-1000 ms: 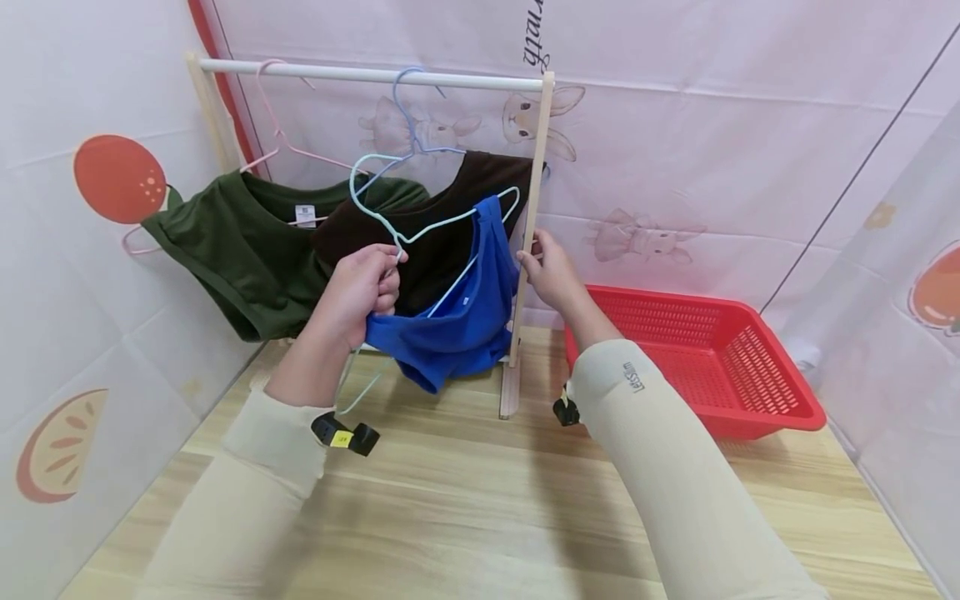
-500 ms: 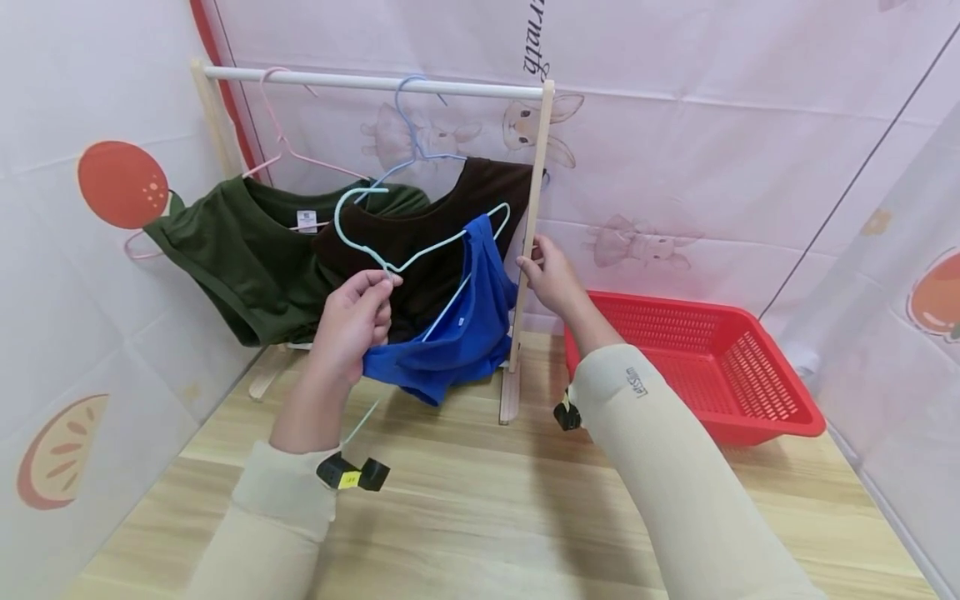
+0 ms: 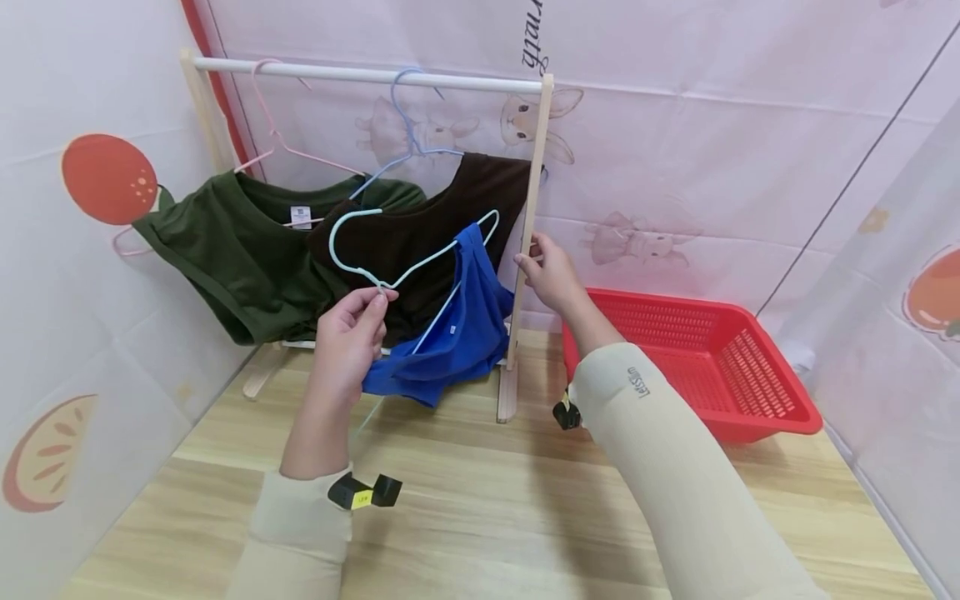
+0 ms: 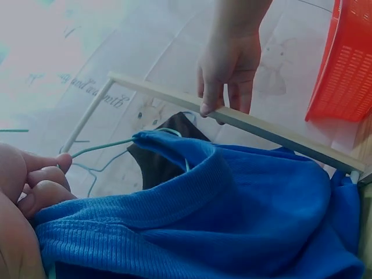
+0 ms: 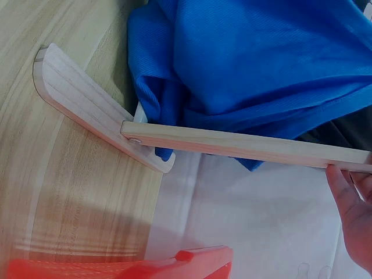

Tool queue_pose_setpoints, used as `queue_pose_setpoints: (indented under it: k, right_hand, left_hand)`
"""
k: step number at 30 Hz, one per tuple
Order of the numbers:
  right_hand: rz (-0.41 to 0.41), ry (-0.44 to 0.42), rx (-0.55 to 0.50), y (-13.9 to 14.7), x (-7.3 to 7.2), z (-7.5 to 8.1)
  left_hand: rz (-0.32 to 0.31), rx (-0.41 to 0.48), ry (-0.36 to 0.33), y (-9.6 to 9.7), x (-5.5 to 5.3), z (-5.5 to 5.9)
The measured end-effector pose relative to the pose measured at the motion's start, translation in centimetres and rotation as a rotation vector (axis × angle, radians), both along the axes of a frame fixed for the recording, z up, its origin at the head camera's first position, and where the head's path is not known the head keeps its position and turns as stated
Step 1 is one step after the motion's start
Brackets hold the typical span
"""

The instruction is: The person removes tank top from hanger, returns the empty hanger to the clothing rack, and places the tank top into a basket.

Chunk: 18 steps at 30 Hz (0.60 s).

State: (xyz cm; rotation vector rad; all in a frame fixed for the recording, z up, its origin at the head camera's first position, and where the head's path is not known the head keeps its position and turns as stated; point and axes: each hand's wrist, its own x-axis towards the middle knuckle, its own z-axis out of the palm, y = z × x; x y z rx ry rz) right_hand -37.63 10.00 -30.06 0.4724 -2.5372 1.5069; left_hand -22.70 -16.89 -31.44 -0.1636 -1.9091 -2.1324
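Left hand (image 3: 348, 342): thumb and fingers pinching the teal hanger (image 3: 420, 263) at its neck, just under the hook. Blue top (image 3: 468, 329) is on that hanger, in front of the dark top (image 3: 450, 208), low and close by the post (image 3: 533, 192) (touching or not, can't confirm). Right hand (image 3: 553, 271) grips the post, thumb on one side, fingers wrapping behind; how far round, can't tell.

Hook sits well below the rail (image 3: 360, 75), not on it. One strap is over the hanger's arm nearer the post; the other shoulder is hidden by the left hand. Green top (image 3: 255, 250) and dark top hang from the rail. Red basket (image 3: 793, 373) on the surface (image 3: 480, 500), beside the rack.

Handling, my judgement: pinch firmly at the neck so the hook doesn't twist, and level the hanger, since a tilt could let a strap slide. Brace the post without pushing; the rack looks light. Lift the hem clear of the foot (cloth bunches there) and the hook clear of the dark top.
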Motion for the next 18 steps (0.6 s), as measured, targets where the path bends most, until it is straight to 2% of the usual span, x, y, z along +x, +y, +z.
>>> queue_pose_setpoints:
  k: [9, 15, 18]
  right_hand:
    - [0.002, -0.024, 0.001, -0.2, -0.1, 0.0]
    - [-0.008, -0.035, -0.013, 0.0, 0.1, 0.4]
    - [-0.019, -0.034, -0.010, 0.2, 0.0, 0.6]
  left_hand:
    - [0.063, -0.051, 0.014, 0.5, 0.0, -1.4]
    - [0.159, -0.168, 0.085, 0.7, 0.0, -1.4]
    - [0.188, -0.190, 0.134, 0.7, -0.2, -1.3]
